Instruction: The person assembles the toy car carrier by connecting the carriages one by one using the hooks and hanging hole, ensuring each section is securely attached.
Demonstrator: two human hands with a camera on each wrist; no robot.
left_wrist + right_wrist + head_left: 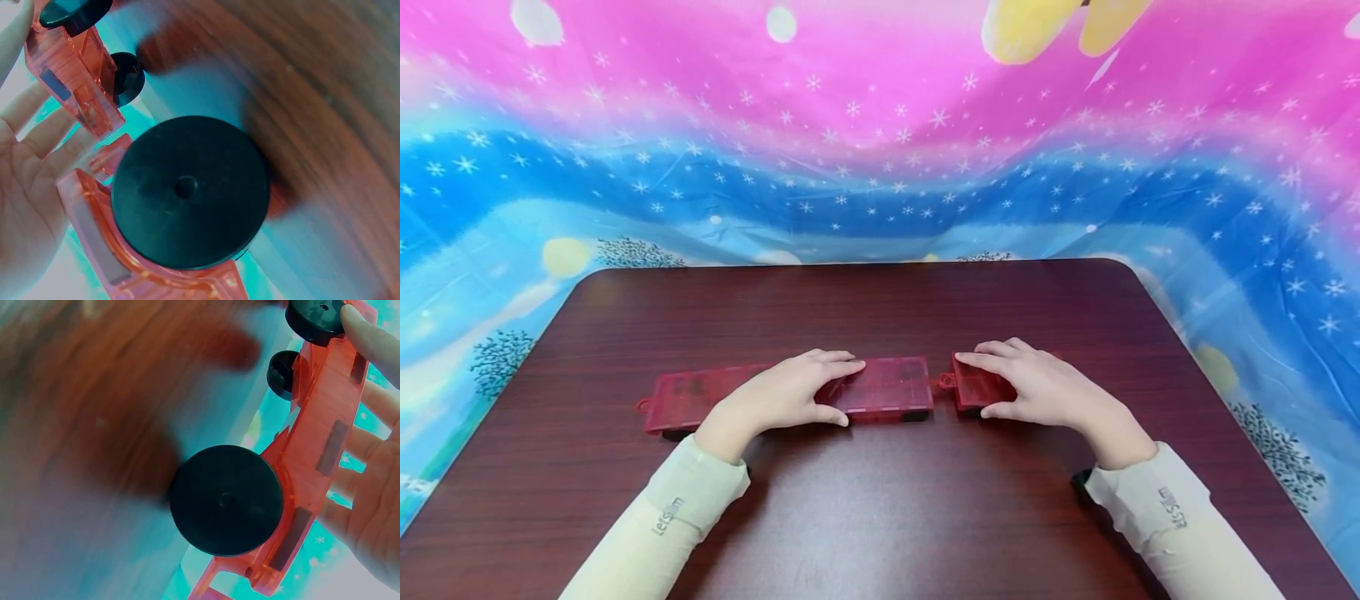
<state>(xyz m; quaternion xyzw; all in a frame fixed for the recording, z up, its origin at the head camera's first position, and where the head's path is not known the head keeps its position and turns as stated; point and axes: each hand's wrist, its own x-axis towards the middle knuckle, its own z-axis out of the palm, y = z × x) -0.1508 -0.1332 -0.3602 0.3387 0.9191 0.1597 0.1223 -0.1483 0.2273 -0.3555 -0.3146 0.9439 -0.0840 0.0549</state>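
Three see-through red toy carriages on black wheels stand in a row on the table. My left hand (782, 392) holds the middle carriage (895, 385) across its width, thumb on the near side and fingers on the far side. Under my left wrist lies the left carriage (688, 398), partly hidden by the hand. My right hand (1048, 390) grips the right carriage (972, 390) by its two sides and covers much of it. Its thumb touches a black wheel (312, 319) in the right wrist view. A round coupling loop (947, 381) points from the right carriage toward the middle one, across a small gap.
The dark wooden table (880, 308) has rounded far corners. Behind and beside it hangs a pink and blue cloth (880, 183) with snowflakes. Another loop (642, 406) sticks out at the left end of the row.
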